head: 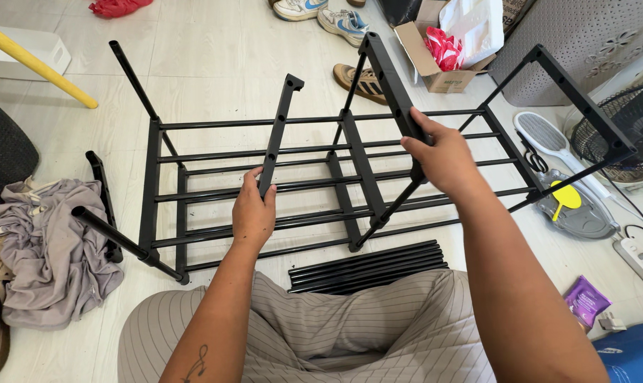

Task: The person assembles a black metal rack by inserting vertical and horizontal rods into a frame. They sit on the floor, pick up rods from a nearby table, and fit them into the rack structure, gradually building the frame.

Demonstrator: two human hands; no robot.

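I see my left hand (pixel 254 213) closed around one black plastic crossbar (pixel 279 131) and my right hand (pixel 442 156) gripping another (pixel 387 78), both on the black tubular rack frame (pixel 265 191) lying on the floor. It looks light, rigid and smooth; I judge the flat crossbars the surest hold.

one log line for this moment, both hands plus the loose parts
left hand: grips black crossbar | right hand: grips black side bar | rack frame: lying on floor | loose tubes: beside knees

- Grey crumpled cloth (pixel 48 245) on the floor at left
- Yellow pole (pixel 37 64) slanting across a white box (pixel 34 50)
- 2 white sneakers (pixel 321 13), 1 tan shoe (pixel 360 81)
- Cardboard box (pixel 435 60) holding red-and-white wrapping
- Fan (pixel 623 128), white racket-shaped swatter (pixel 548 138), purple packet (pixel 586 301)
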